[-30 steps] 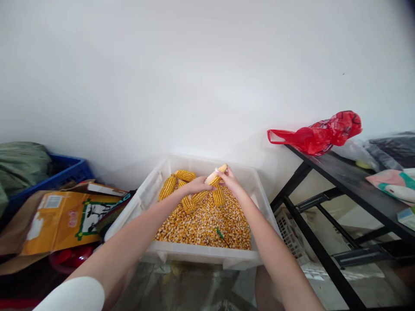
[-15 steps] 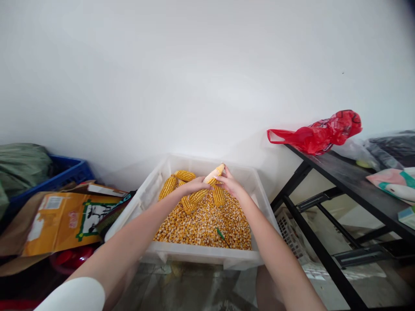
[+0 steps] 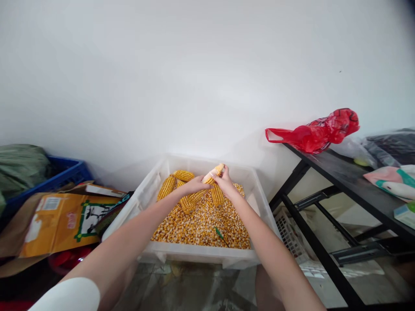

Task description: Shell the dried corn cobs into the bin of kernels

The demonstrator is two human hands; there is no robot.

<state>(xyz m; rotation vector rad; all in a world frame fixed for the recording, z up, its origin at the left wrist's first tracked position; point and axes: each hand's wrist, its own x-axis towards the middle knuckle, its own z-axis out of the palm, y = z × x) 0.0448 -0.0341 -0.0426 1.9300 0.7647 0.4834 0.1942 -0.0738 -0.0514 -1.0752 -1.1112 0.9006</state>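
Corn cob (image 3: 208, 176) is in both hands, tilted, above the loose kernels (image 3: 201, 226) in the translucent plastic bin (image 3: 194, 250). Left hand (image 3: 196, 185) is curled round the lower end, right hand (image 3: 224, 178) round the upper. Should handle light and stiff, hard to damage; kernels may shed under thumb pressure. Grip near both ends. Yellow carton (image 3: 61, 222): barcode, reddish characters too small to read. Dark bag (image 3: 112, 219): teal letters, probably "AG".

We count one partly bare yellow corncob (image 3: 210, 176) between our left hand (image 3: 195, 185) and right hand (image 3: 226, 182). Near them we see at least five kernel-covered yellow cobs (image 3: 217, 196) and one whitish plastic bin (image 3: 194, 250).
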